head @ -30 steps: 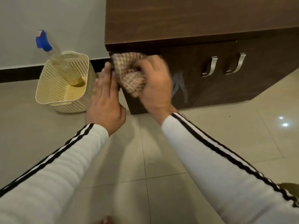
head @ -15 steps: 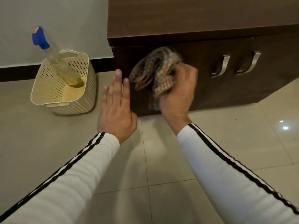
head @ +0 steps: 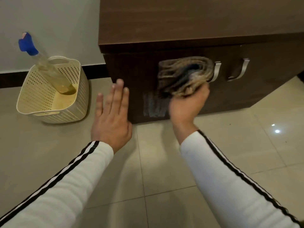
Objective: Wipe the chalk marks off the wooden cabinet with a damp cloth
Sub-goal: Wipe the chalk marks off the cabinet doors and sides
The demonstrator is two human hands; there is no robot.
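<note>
Pale chalk marks [head: 153,105] are seen low on the front of the dark wooden cabinet [head: 189,22], just below a blurred cloth [head: 185,76] bunched against the door and gripped by the right hand [head: 187,106]. The left hand [head: 112,116] is held flat, fingers extended, holding nothing. A spray bottle [head: 47,65] is leaned inside a cream basket [head: 72,102] further left.

left hand [head: 111,119]: flat, fingers extended | right hand [head: 187,104]: clenched, arm raised forward

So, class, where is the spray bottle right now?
In the head view, the spray bottle leans inside the cream basket on the floor at the left, beside the wooden cabinet.
</note>
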